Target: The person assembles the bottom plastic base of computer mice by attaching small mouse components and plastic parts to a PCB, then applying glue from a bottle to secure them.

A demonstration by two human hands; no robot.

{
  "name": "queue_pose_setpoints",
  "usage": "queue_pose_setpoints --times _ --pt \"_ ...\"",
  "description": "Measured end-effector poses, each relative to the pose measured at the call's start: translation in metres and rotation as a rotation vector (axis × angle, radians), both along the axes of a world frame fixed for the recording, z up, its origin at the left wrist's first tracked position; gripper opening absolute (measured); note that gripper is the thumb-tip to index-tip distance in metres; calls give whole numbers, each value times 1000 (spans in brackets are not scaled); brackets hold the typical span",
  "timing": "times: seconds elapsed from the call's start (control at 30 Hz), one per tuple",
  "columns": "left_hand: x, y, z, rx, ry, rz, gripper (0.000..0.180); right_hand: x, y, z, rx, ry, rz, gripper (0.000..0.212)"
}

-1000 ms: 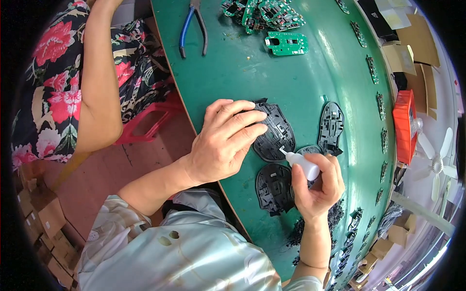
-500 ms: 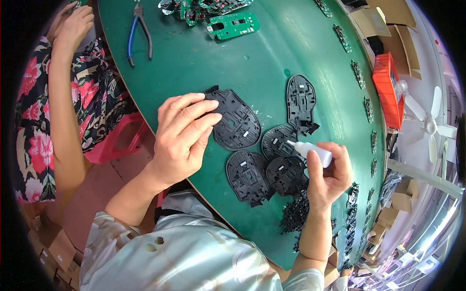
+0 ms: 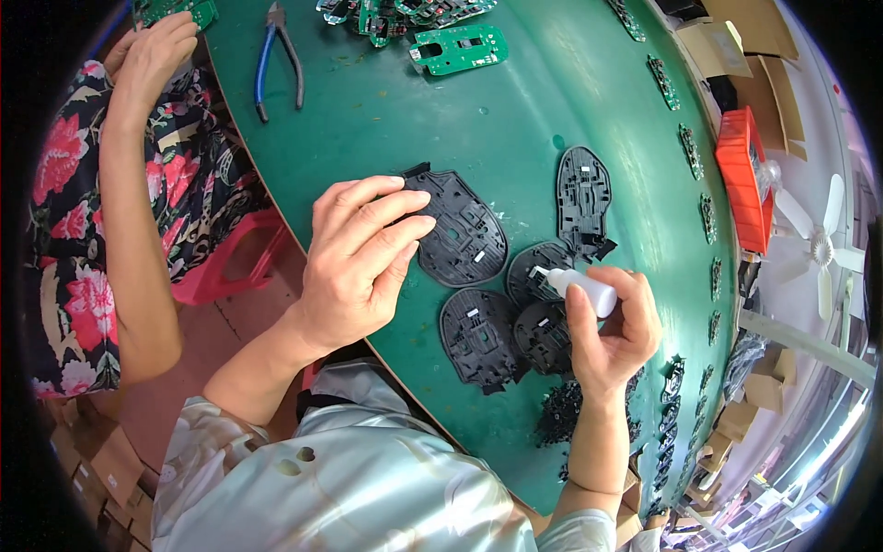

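Note:
My right hand (image 3: pixel 614 336) is wrapped round a small white dropper bottle (image 3: pixel 589 291). The bottle's thin nozzle points left, over a black plastic shell (image 3: pixel 521 281) in the middle of the group. At the left, my left hand (image 3: pixel 354 262) has its fingers apart, with the fingertips at the left edge of a larger-looking black shell (image 3: pixel 466 232). More black shells lie close by: one upright at the back (image 3: pixel 583 189), one at the front left (image 3: pixel 478 336), and one (image 3: pixel 543 338) partly behind my right hand. Small white pieces sit on several shells.
Blue-handled pliers (image 3: pixel 278 64) and green circuit boards (image 3: pixel 460 49) lie at the back of the green table (image 3: pixel 414 120). Small black parts (image 3: pixel 561 414) are heaped near my right wrist. Board assemblies (image 3: pixel 692 152) line the right side. A co-worker's hand (image 3: pixel 156 60) is at the far left.
The bottle's nozzle has moved slightly left and closer over the middle shell, with my right hand. The whole view has shifted a little; my left hand stays at the same shell.

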State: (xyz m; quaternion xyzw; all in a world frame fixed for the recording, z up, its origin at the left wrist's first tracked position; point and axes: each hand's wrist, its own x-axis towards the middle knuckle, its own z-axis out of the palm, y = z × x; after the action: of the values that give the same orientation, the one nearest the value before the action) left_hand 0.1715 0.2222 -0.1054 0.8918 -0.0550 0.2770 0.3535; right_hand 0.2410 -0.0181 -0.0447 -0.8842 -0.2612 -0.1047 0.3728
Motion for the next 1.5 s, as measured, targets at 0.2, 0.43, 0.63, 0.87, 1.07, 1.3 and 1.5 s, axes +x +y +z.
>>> queue_pose_setpoints --times 0.2,0.43,0.63,0.87,1.07,1.3,1.5 --pt "-2 1 2 19 13 -2 19 -1 4 0 -28 2 17 23" --pt "-3 2 -2 1 7 -11 21 -2 5 2 -60 16 -10 23" --pt "-3 4 -3 -3 2 -9 20 -4 8 1 -72 6 -19 23" --pt "-3 7 -3 1 5 -5 20 -3 12 -1 -82 -15 -27 23" --pt "-2 7 -7 -17 -34 -4 25 -4 16 2 -111 -18 -36 22" --pt "-4 9 -8 -23 -31 -2 23 -14 7 7 68 -37 -131 21" --pt "-6 12 -9 -26 -8 -10 23 -52 8 21 69 37 -48 25"
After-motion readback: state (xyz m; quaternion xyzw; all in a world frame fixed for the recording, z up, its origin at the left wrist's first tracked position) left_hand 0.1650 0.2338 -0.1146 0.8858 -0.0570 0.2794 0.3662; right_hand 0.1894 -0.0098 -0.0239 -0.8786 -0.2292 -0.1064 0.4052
